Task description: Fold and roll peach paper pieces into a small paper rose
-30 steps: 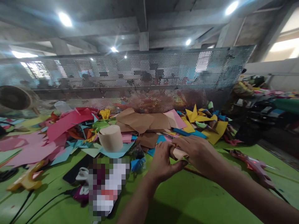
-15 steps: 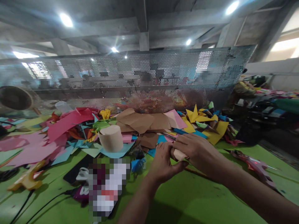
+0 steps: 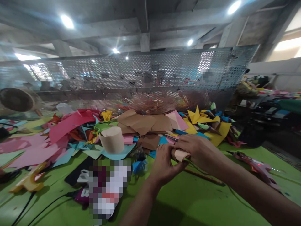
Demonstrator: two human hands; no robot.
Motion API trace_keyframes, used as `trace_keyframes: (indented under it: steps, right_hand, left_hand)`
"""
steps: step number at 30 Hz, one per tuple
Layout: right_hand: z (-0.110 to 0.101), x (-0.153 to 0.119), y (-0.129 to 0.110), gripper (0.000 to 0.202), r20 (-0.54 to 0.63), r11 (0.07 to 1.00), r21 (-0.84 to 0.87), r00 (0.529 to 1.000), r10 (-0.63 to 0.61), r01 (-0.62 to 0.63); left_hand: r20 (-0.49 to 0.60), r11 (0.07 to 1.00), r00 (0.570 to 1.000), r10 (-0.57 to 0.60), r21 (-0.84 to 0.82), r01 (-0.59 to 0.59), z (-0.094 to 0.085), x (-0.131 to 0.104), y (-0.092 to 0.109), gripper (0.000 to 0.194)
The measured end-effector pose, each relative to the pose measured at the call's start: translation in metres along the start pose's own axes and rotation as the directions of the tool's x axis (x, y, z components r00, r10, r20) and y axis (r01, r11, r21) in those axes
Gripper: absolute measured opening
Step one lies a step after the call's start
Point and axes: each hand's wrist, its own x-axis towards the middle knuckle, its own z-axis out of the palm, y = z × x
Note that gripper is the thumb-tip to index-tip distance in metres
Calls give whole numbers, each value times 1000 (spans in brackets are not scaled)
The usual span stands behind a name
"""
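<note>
My left hand (image 3: 166, 163) is closed round a small rolled piece of pale paper (image 3: 181, 155), its thumb pressed along the near side. From the right, my right hand (image 3: 197, 150) rests with bent fingers on top of the same roll, touching it. Dark metal scissors-like tips (image 3: 171, 137) show just beyond my fingers, beside a blue strip (image 3: 180, 132); whether a hand holds them is hidden. A thin brown stick (image 3: 207, 177) lies under my right wrist.
Left of my hands stand a cream paper roll (image 3: 112, 140) and a power strip (image 3: 82, 196). Behind lie brown sheets (image 3: 145, 122) and a yellow paper star (image 3: 196, 116). Glue guns lie at right (image 3: 256, 168) and left (image 3: 29, 182). A perforated metal panel (image 3: 131, 72) spans the back.
My right hand has shifted slightly, and more of the pale paper roll and of the brown stick shows. My left hand keeps its hold almost unmoved.
</note>
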Motion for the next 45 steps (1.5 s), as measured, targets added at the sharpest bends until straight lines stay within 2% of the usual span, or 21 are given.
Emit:
trace_keyframes:
  steps: [9, 14, 17, 20, 22, 25, 29, 36, 45]
  right_hand:
    - [0, 3, 0, 14, 34, 996, -65, 998, 58, -56]
    - [-5, 4, 13, 20, 79, 982, 115, 987, 142, -150]
    - [-12, 4, 25, 24, 37, 957, 209, 979, 200, -203]
    - [-12, 1, 32, 21, -45, 924, 314, 969, 242, -216]
    - [-7, -2, 33, 15, -67, 892, 405, 967, 246, -199]
    - [5, -5, 32, 12, -95, 869, 473, 971, 218, -149]
    - [19, -5, 31, 13, -139, 876, 475, 975, 172, -87]
    - [26, -7, 37, 9, -63, 899, 435, 994, 87, -51]
    - [34, -13, 40, 10, -64, 841, 530, 984, 168, -109]
  left_hand:
    - [19, 999, 999, -42, -4, 42, 0, -1, -1, 33]
    - [33, 977, 990, -137, -162, 140, 0, 0, -3, 32]
    - [65, 888, 972, -227, -396, 234, 1, 1, -4, 35]
    - [111, 708, 944, -312, -636, 309, 2, 2, -8, 52]
    - [138, 611, 924, -357, -713, 343, 4, 1, -12, 66]
    - [163, 565, 906, -391, -734, 377, 7, 1, -19, 75]
    - [194, 553, 897, -397, -730, 403, 9, 0, -23, 73]
    - [268, 547, 892, -365, -713, 438, 6, -1, -20, 73]
    - [304, 548, 883, -356, -698, 461, 10, -3, -20, 81]
